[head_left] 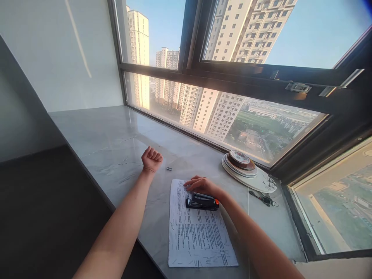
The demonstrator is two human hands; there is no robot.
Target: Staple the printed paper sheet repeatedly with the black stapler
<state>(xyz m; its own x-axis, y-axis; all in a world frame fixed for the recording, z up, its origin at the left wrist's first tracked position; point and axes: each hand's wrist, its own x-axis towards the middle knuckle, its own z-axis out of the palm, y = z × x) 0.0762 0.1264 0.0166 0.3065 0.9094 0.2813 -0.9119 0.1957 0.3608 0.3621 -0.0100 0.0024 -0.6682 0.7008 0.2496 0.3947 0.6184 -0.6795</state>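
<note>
My left hand [152, 158] is curled into a fist above the marble-patterned ledge; whatever is inside it, if anything, is hidden. Close to its right lies a small strip of staples [169, 168]. My right hand [203, 185] rests on the top part of a printed sheet of paper [200, 240], fingers stretched out and lying flat. Just below that hand, a black stapler [202, 202] with an orange-red end lies across the paper. Many small marks that look like staples cover the sheet, most densely near its bottom edge.
A stack of plates [241, 164] stands by the window on the right, with dark-lensed glasses or a similar trinket [266, 199] beside it. Tiny loose bits [123, 161] lie left of my fist. The ledge's front edge [90, 176] drops to a dark floor.
</note>
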